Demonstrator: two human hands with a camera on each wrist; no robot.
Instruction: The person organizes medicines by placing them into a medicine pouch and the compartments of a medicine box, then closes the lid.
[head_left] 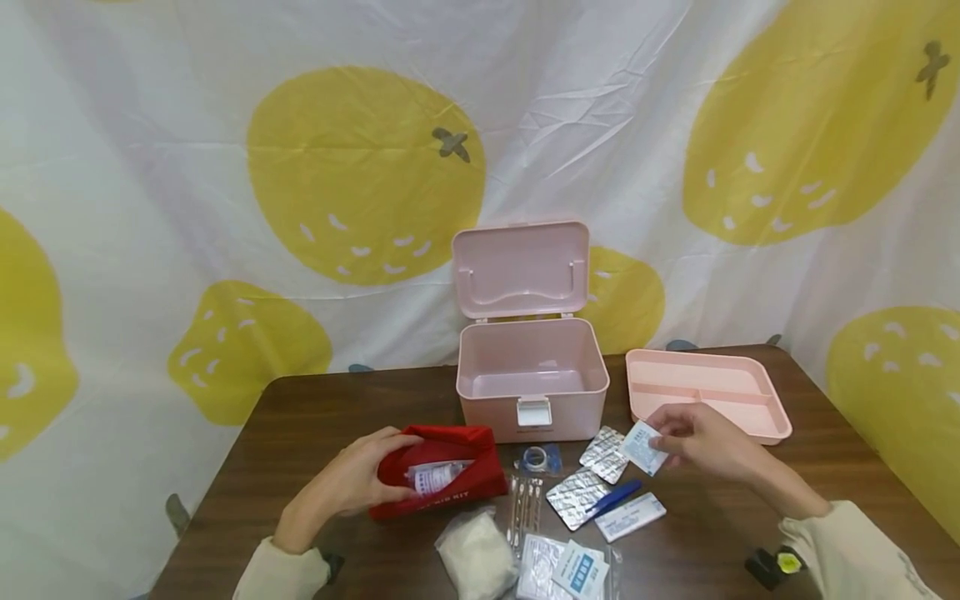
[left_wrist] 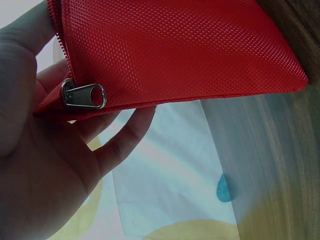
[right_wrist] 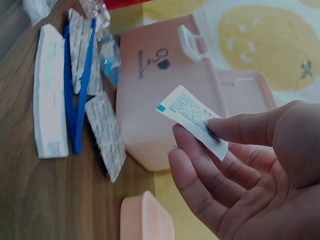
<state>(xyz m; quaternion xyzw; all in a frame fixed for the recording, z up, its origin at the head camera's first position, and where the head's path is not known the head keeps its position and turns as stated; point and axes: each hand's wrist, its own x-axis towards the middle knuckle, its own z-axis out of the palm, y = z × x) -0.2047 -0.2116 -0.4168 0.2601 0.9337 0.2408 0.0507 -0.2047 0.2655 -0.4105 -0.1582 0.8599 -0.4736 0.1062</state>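
Lying nearest on the bench (head_left: 337, 408) are a bagged cream-coloured bundle (head_left: 476, 554) and a flat packet (head_left: 534, 567) topped by 1 blue-printed sachet (head_left: 581, 571). Beyond these, the left hand (head_left: 348, 479) grips the unzipped red pouch (head_left: 483, 471), which contains a clear labelled item (head_left: 435, 477), while the right hand (head_left: 701, 437) pinches 1 small white sachet (head_left: 642, 447) near 2 foil blister packs (head_left: 576, 497). Farthest back stands the open pink box (head_left: 487, 415), with the pink tray (head_left: 697, 375) at its right.

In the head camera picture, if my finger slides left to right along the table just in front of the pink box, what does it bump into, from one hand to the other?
Left hand → red pouch → small white roll → upper silver blister pack → little white packet → right hand.
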